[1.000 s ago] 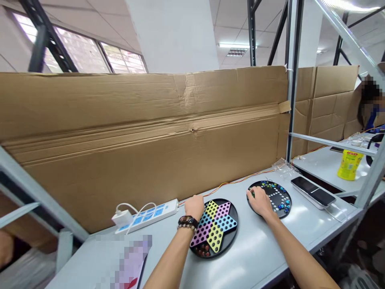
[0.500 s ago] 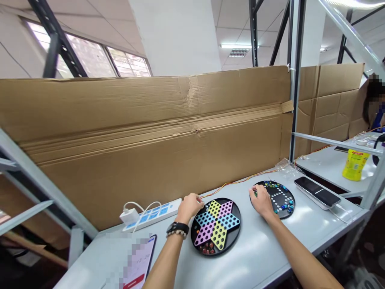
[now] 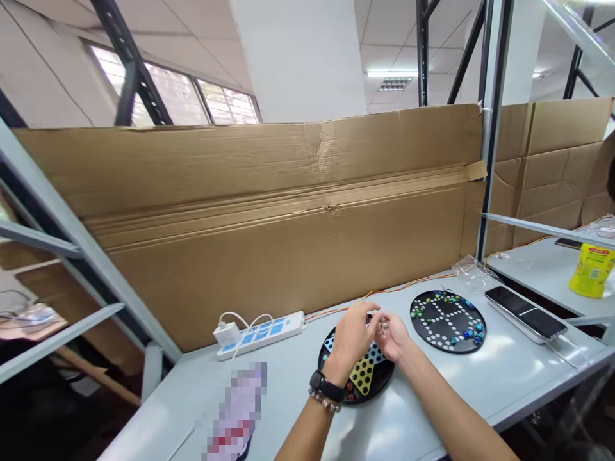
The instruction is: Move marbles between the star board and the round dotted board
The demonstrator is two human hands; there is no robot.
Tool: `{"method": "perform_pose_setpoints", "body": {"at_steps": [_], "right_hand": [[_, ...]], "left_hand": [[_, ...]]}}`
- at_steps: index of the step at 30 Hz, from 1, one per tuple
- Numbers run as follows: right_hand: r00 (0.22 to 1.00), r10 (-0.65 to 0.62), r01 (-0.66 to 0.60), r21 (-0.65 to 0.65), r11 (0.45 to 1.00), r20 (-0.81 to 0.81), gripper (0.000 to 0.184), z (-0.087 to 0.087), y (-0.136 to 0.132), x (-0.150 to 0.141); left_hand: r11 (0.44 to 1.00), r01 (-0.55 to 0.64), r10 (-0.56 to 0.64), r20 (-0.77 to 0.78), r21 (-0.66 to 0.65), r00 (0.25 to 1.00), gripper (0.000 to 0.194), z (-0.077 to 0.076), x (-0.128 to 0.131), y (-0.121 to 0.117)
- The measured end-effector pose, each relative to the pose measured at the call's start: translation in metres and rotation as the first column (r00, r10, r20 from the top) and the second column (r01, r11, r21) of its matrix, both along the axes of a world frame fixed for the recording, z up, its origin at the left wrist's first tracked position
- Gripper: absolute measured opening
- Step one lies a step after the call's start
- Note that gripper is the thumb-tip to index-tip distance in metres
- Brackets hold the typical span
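Note:
Over the star-patterned Chinese checkers board (image 3: 362, 375), my two hands meet. My right hand (image 3: 394, 338) is cupped with its palm turned up, and small, shiny round pieces that look like marbles (image 3: 383, 325) show at its fingers. My left hand (image 3: 353, 336) arches across from the left, its bent fingertips touching the right hand's fingers; what they pinch, if anything, is hidden. Between them the hands cover much of the board's upper part. Reddish marbles (image 3: 350, 388) lie at its lower rim, partly behind my left wrist.
To the right lies a second round black board (image 3: 448, 326) with white dots and green, yellow and blue marbles. Beyond it sits a phone on a white block (image 3: 526, 314). A power strip (image 3: 262, 334) and a pixelated phone (image 3: 237, 410) lie left. Cardboard (image 3: 288, 256) walls the back.
My right hand has left the dotted board and come left to the star board. My left hand has shifted right from that board's edge to meet it. The view has turned slightly left.

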State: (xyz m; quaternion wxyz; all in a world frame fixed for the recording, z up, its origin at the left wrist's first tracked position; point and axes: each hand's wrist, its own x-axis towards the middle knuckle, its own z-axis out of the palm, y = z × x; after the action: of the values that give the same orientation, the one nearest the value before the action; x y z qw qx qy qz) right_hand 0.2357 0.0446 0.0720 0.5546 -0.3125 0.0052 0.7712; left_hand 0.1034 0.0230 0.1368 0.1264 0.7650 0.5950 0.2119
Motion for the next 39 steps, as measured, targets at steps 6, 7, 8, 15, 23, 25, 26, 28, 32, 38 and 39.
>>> {"method": "perform_pose_setpoints", "body": {"at_steps": [6, 7, 8, 15, 23, 25, 26, 28, 32, 38, 39], "right_hand": [[0.993, -0.122, 0.122, -0.002, 0.993, 0.001, 0.020, -0.002, 0.006, 0.041], [0.989, -0.148, 0.148, 0.001, 0.989, -0.005, 0.019, -0.001, 0.006, 0.046], [0.985, -0.173, 0.173, 0.001, 0.985, -0.011, 0.018, -0.001, 0.007, 0.050], [0.980, -0.197, 0.197, 0.012, 0.980, -0.023, 0.018, -0.002, 0.007, 0.051], [0.983, -0.183, 0.184, 0.011, 0.983, -0.027, 0.018, -0.003, 0.007, 0.049], [0.984, -0.178, 0.179, 0.017, 0.984, -0.012, 0.020, -0.002, 0.007, 0.048], [0.985, -0.175, 0.175, 0.022, 0.984, -0.007, 0.020, -0.002, 0.007, 0.048], [0.985, -0.172, 0.172, 0.038, 0.984, 0.002, 0.020, -0.003, 0.007, 0.047], [0.986, -0.167, 0.165, 0.080, 0.983, 0.015, 0.023, -0.005, 0.007, 0.046], [0.985, -0.171, 0.171, 0.077, 0.982, -0.003, 0.025, -0.009, 0.009, 0.044], [0.985, -0.170, 0.169, 0.084, 0.982, -0.002, 0.026, -0.011, 0.010, 0.044]], "left_hand": [[0.965, -0.215, 0.177, -0.237, -0.149, 0.955, 0.023, -0.004, -0.049, 0.023], [0.952, -0.246, 0.189, -0.283, -0.182, 0.940, 0.028, -0.007, -0.055, 0.026], [0.941, -0.270, 0.196, -0.322, -0.204, 0.926, 0.037, -0.011, -0.059, 0.028], [0.923, -0.326, 0.213, -0.434, -0.204, 0.875, 0.050, -0.026, -0.060, 0.045], [0.933, -0.301, 0.199, -0.415, -0.198, 0.888, 0.051, -0.024, -0.072, 0.047], [0.932, -0.296, 0.192, -0.409, -0.209, 0.892, 0.051, -0.025, -0.073, 0.045], [0.931, -0.294, 0.188, -0.407, -0.216, 0.894, 0.051, -0.026, -0.072, 0.045], [0.931, -0.284, 0.175, -0.402, -0.230, 0.899, 0.051, -0.026, -0.071, 0.045], [0.933, -0.261, 0.153, -0.385, -0.246, 0.910, 0.050, -0.027, -0.066, 0.048], [0.941, -0.232, 0.126, -0.380, -0.247, 0.917, 0.050, -0.032, -0.058, 0.056], [0.942, -0.228, 0.123, -0.377, -0.247, 0.918, 0.050, -0.032, -0.057, 0.057]]}}
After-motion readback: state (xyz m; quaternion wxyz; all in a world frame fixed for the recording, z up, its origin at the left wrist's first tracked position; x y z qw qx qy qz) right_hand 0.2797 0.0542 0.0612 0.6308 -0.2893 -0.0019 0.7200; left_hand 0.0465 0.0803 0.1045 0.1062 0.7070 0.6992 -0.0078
